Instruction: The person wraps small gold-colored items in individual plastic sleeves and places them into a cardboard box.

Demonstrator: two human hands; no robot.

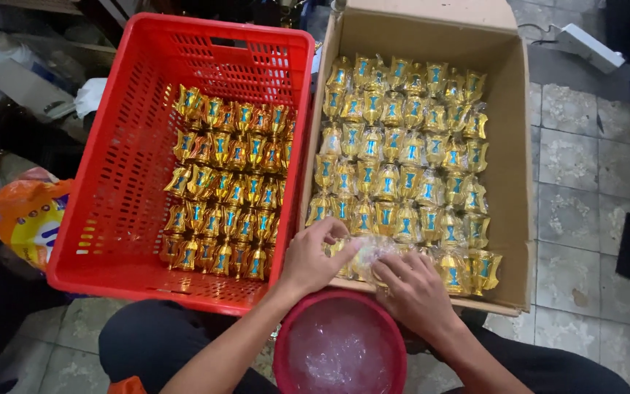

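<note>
From the head view, your left hand (313, 257) and right hand (413, 290) both pinch one clear-wrapped gold piece (364, 255) at the cardboard box's (513, 182) near edge, just above the red bucket (286, 357) of clear wrappers. The red crate (111, 190) alongside holds unwrapped gold pieces; tiled floor (585, 197) lies open rightward

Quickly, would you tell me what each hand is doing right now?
Left hand: closed on a plastic-wrapped gold ornament at the cardboard box's near edge.
Right hand: fingers curled on the same wrapped ornament.
</note>
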